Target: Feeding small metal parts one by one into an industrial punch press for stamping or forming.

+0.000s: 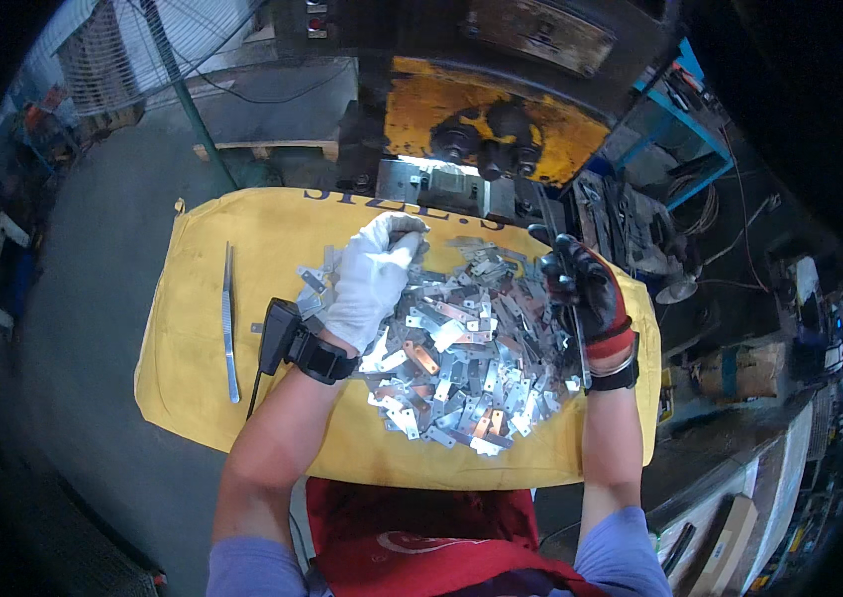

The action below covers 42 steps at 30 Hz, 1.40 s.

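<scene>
In the head view, a dark machine with a yellow panel [417,109] stands beyond the far edge of a yellow-covered tabletop [183,338]. Small flat metal pieces [471,348] lie heaped from its middle toward the right edge. The white-gloved left hand [379,274] curls over the heap's far-left side; whether it grips a piece cannot be told. The dark-and-red-gloved right hand [586,289], near the right edge, holds a slim metal tool [580,348]. Tweezers [229,328] lie near the left edge.
</scene>
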Each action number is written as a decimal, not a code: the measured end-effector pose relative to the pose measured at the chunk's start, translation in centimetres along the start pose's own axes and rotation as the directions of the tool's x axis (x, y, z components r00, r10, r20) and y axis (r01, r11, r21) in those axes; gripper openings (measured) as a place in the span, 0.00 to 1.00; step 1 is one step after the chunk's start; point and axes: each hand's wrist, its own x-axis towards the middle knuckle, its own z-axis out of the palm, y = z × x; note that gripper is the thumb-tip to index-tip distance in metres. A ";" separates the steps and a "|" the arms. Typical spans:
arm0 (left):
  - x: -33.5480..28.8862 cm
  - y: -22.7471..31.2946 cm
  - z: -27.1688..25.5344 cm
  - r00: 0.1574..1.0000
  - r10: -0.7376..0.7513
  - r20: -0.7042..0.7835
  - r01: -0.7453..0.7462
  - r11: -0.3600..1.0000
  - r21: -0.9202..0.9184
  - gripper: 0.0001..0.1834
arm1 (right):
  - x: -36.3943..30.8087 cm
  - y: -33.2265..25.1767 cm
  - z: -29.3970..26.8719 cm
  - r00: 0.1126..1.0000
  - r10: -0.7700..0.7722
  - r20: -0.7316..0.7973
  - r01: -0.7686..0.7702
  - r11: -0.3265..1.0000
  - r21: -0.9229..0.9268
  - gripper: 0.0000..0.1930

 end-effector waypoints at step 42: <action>2.1 3.5 -2.1 0.761 0.584 0.283 -0.385 0.057 0.921 0.14 | -4.1 -2.1 0.5 0.890 -0.303 -0.340 0.140 0.893 -0.428 0.18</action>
